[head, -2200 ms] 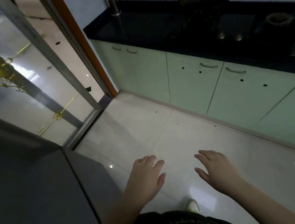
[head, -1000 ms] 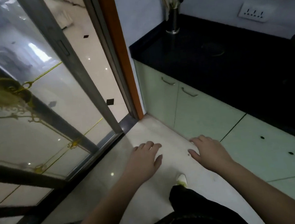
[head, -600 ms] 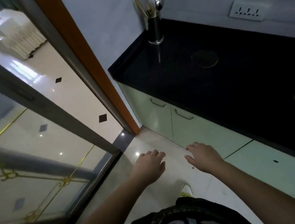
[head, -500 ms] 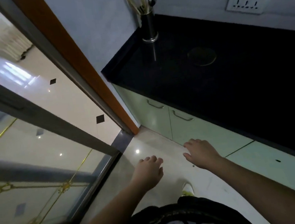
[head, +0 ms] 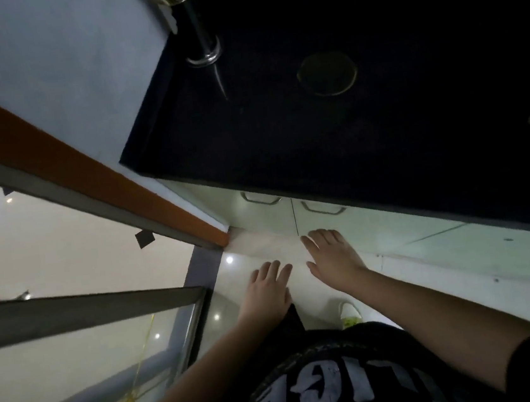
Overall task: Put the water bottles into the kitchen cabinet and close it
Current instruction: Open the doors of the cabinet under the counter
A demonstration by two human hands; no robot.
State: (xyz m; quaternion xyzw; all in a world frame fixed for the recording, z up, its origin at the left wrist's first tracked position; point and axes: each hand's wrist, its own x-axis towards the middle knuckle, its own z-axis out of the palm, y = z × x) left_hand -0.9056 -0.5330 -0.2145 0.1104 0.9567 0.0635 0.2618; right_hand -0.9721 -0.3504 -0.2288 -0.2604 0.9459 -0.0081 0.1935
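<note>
Tight kitchen corner: dark counter (head: 364, 130) edge above shut green cabinet doors (head: 322, 224); left hand (head: 266, 295) and right hand (head: 333, 259) hover spread, empty.

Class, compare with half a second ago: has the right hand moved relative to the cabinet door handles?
Yes. The right hand has come closer to the right door handle, now lying just below it, open and empty.
</note>
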